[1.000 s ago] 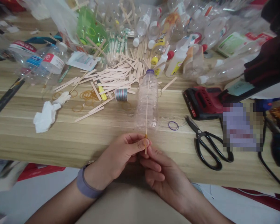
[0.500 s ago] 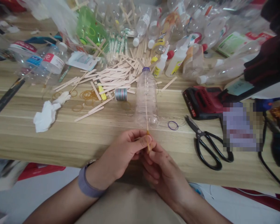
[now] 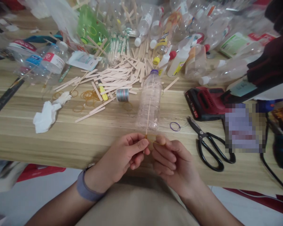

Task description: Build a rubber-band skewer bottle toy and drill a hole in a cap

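A thin wooden stick (image 3: 148, 117) runs along a clear plastic bottle (image 3: 153, 97) that has a purple cap and points away from me. My left hand (image 3: 132, 149) pinches the near end of the stick between thumb and fingers. A rubber band (image 3: 153, 136) is wound on the stick there and stretches across to the right. My right hand (image 3: 171, 157) has its fingers curled and grips the other end of that band, just right of the left hand. The bottle's base lies close beyond my fingertips.
Black scissors (image 3: 204, 138) and a purple ring (image 3: 174, 126) lie to the right, beside a red and black power tool (image 3: 204, 102). A thread spool (image 3: 122, 95), loose rubber bands (image 3: 88, 95), craft sticks (image 3: 118, 75) and crumpled tissue (image 3: 45, 116) are left of the bottle. Several bottles crowd the back.
My right hand has moved right, away from the left, drawing the rubber band out sideways. The bottle's cap end has swung slightly right, and the stick's near end has shifted left.
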`<state>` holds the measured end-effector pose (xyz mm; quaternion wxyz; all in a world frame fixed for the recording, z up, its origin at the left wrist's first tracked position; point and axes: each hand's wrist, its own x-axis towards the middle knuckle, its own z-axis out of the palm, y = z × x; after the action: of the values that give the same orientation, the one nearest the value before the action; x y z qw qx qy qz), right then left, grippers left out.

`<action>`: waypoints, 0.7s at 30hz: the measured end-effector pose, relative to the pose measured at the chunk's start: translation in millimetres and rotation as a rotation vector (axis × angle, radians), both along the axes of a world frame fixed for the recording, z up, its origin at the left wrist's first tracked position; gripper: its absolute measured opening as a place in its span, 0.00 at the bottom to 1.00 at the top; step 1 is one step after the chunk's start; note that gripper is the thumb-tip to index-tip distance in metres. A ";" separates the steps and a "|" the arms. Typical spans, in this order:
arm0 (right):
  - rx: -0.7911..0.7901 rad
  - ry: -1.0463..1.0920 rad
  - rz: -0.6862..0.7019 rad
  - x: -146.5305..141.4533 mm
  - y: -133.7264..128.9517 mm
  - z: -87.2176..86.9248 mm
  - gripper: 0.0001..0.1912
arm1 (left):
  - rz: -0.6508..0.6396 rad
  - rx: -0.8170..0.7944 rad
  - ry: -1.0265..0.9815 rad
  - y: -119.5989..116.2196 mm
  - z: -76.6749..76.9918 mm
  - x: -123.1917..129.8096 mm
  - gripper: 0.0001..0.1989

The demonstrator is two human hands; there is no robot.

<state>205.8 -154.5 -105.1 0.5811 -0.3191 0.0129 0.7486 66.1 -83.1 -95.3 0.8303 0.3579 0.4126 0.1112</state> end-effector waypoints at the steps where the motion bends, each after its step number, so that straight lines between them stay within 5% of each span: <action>1: 0.007 -0.009 0.064 2.0 -0.3 -0.7 0.10 | 0.015 -0.017 -0.010 0.2 0.7 -0.9 0.15; 6: -0.039 -0.461 0.393 14.4 1.1 1.4 0.20 | -0.021 -0.018 -0.010 -0.2 5.4 -3.4 0.15; 12: 0.097 -0.851 0.749 32.6 10.2 15.5 0.16 | -0.044 -0.001 0.039 -1.5 7.6 -2.4 0.15; 16: 0.177 -0.973 0.745 32.9 15.1 17.5 0.21 | -0.033 0.033 0.040 -2.0 3.9 -2.1 0.15; 21: 0.144 -0.888 0.471 9.3 10.0 11.1 0.16 | 0.006 0.073 0.059 -1.1 2.0 -2.0 0.14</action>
<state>215.1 -144.4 -94.0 0.3662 -0.5600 -0.3594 0.6504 64.1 -84.2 -93.3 0.8037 0.3899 0.4337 0.1180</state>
